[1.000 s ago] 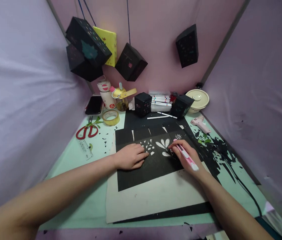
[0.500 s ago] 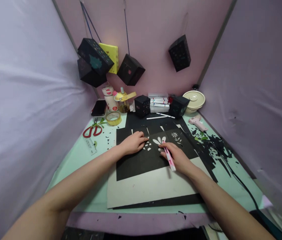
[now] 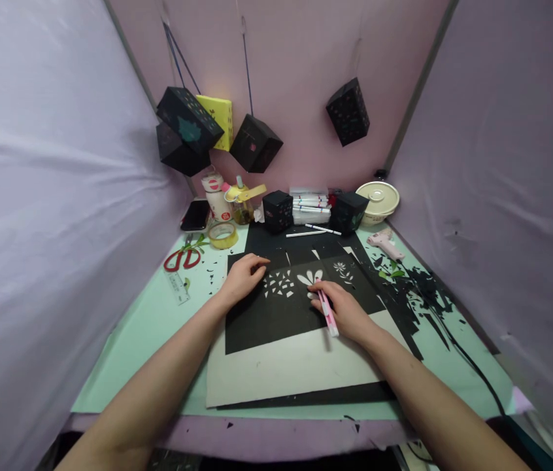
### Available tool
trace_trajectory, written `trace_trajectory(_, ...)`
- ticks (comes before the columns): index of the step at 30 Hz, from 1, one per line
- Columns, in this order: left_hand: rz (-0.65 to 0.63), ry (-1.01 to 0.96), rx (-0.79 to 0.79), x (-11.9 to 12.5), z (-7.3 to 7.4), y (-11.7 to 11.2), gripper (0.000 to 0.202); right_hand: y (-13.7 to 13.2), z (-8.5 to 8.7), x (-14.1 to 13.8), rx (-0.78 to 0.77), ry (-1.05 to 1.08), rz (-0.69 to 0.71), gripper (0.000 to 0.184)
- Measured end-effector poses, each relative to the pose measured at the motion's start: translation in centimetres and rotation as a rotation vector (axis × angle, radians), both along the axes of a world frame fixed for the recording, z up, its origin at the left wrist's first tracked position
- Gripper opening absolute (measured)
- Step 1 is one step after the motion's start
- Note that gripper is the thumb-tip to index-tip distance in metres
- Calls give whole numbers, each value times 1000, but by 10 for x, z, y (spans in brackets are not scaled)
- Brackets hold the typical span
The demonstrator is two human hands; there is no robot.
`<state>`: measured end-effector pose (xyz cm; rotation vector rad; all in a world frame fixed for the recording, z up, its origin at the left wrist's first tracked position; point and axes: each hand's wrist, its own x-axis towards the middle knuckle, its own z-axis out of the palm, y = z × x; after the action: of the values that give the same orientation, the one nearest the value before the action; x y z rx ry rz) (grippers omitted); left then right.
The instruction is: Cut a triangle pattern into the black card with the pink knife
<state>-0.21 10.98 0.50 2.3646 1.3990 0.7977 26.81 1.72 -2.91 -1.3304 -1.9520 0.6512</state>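
Observation:
A sheet of black paper (image 3: 267, 327) with cut-out shapes lies on a pale board (image 3: 296, 373). My left hand (image 3: 244, 278) rests on the paper's upper left part, fingers stretched to the right with nothing in them. Right of it is a cluster of small angular holes (image 3: 279, 283). My right hand (image 3: 342, 307) is closed around a slim pink craft knife (image 3: 327, 311), its upper end leaning toward me; the fingers hide its tip. Directly by that tip is a cut-out of several white petals (image 3: 310, 277). A smaller flower cut-out (image 3: 342, 271) sits farther right.
Black paper scraps (image 3: 416, 294) and a pink glue gun (image 3: 385, 245) lie on the right. On the left are red-handled scissors (image 3: 183, 260), a clear ruler (image 3: 177, 286) and a tape roll (image 3: 222, 235). Black boxes (image 3: 255, 144) hang behind; markers (image 3: 310, 208) and a lidded bowl (image 3: 378, 201) stand at the back.
My left hand has slid left, off the cluster of angular holes, which now shows fully. My right hand stays at the petals with the craft knife. The whole view has shifted slightly.

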Motion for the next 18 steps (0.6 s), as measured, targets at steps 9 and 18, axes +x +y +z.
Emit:
trace_trajectory(9,317,-57,-17,-31,-11,-8,26,1,-2,1,-8,-11,9,23)
trace_trajectory(18,288,-31,11,-37,-11,-7,17,2,-4,1,1,-23,-4,21)
